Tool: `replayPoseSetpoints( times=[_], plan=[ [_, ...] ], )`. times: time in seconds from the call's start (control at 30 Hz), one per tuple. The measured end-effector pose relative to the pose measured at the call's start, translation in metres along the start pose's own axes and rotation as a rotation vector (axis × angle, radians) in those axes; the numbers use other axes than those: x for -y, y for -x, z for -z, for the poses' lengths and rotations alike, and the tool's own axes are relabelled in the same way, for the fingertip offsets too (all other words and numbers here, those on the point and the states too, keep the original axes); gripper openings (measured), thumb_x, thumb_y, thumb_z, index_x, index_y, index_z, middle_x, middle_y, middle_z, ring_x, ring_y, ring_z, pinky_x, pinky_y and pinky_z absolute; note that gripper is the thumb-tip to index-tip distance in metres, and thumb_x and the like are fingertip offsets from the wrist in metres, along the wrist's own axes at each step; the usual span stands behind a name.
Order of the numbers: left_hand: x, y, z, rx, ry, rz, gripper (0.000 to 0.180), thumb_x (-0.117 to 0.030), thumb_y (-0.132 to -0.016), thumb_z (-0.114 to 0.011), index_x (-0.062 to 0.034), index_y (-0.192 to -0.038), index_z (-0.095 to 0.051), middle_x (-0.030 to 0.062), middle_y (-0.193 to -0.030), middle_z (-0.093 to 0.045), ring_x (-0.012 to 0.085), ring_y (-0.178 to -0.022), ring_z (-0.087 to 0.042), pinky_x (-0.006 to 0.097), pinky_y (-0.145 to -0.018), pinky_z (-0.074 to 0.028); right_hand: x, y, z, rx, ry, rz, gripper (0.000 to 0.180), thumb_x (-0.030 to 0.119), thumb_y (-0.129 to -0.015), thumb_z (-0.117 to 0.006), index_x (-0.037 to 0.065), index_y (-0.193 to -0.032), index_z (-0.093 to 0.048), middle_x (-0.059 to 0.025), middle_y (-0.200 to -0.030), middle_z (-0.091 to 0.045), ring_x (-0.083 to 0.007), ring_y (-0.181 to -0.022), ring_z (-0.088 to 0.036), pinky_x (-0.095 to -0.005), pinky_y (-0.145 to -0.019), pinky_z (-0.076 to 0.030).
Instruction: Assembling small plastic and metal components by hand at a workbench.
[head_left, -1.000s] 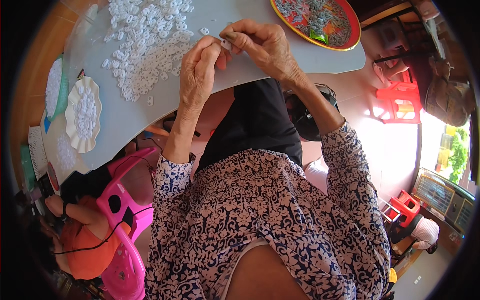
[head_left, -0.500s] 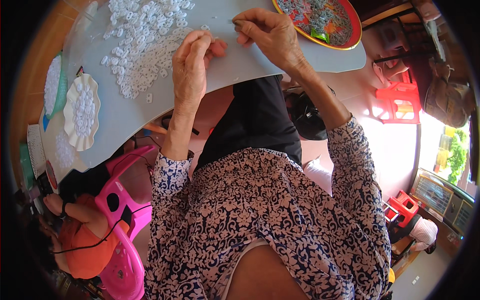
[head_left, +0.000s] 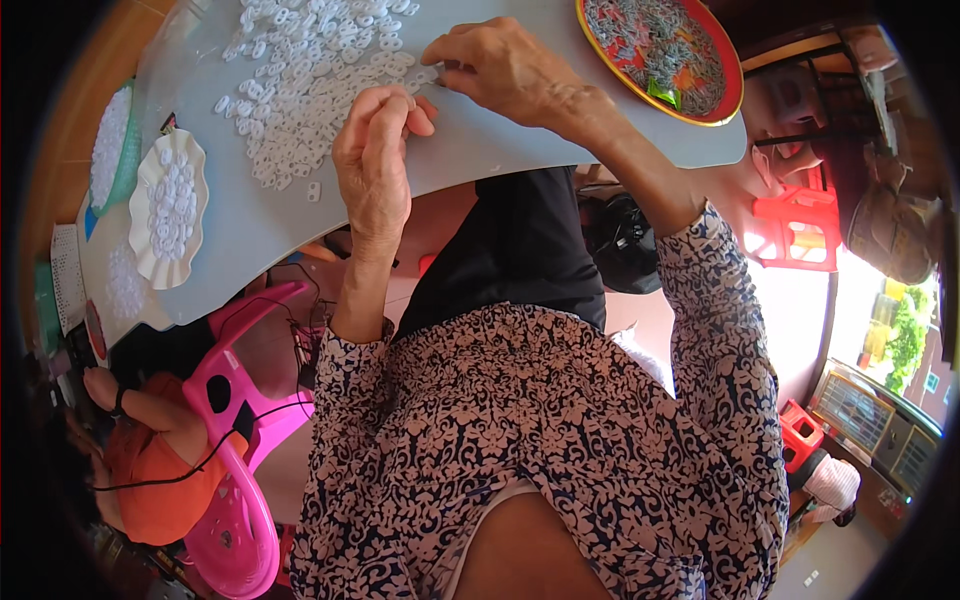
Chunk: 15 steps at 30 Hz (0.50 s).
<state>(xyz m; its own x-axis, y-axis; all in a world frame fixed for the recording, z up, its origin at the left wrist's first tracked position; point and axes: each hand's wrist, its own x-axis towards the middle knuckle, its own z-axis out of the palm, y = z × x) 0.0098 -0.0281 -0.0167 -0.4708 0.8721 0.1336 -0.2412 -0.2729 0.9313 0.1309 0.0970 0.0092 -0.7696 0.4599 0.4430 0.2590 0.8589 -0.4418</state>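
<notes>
Bench [head_left: 500, 140]: pale grey top, curved near edge.

White pieces [head_left: 300, 110]: small, rounded, two-holed; a broad loose heap at the far left-centre of the bench, one single piece [head_left: 314, 191] lying apart toward the near edge.

Left hand [head_left: 375, 170]: held above the near edge, beside the heap; fingers bent and drawn close together. Whether anything is pinched in them cannot be told.

Right hand [head_left: 500, 72]: reaching left across the bench to the heap's right side; forefinger and thumb slightly parted, tips at another white piece. Whether they grip it cannot be told.

Round tray [head_left: 733, 80]: red, yellow-rimmed, at the bench's right end; contains many small grey pieces [head_left: 705, 85] and a bright green wrapper [head_left: 663, 93].

Dish [head_left: 165, 277]: cream, wavy-edged, to the left of the heap; filled with white pieces.

Basket [head_left: 128, 150]: green, at the far left, near the dish; white contents, too small to identify.

Small white heap [head_left: 125, 283]: just beside the dish, shapes indistinct.

Chair [head_left: 228, 565]: pink, lower left, beside a co-worker in an orange garment [head_left: 165, 495].
</notes>
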Motion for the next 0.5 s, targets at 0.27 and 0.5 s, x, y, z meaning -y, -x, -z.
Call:
replayPoseSetpoints(
  times=[0.27,0.5],
  plan=[
    [0.002,-0.001,0.000,0.072,-0.091,-0.074,0.015,-0.011,-0.089,-0.050,-0.0002,-0.081,-0.057,0.0015,-0.067,-0.055,0.0086,-0.070,-0.050,0.022,-0.067,-0.039,-0.002,-0.010,-0.005,0.157,0.095,-0.016,0.015,0.011,-0.080,-0.062,0.004,-0.092,-0.068,-0.0127,-0.078,-0.064,-0.0283,-0.073,-0.063,-0.0369,-0.067,-0.049],
    [-0.003,-0.001,-0.007,0.037,-0.158,-0.015,0.019,-0.017,-0.091,-0.051,-0.0011,-0.085,-0.059,0.0012,-0.070,-0.057,0.0054,-0.069,-0.047,0.019,-0.063,-0.036,0.012,0.011,0.004,0.092,-0.604,-0.477,0.016,0.016,-0.088,-0.061,0.004,-0.093,-0.070,-0.0015,-0.064,-0.058,-0.0068,-0.059,-0.050,-0.0244,-0.054,-0.042]
  ],
)
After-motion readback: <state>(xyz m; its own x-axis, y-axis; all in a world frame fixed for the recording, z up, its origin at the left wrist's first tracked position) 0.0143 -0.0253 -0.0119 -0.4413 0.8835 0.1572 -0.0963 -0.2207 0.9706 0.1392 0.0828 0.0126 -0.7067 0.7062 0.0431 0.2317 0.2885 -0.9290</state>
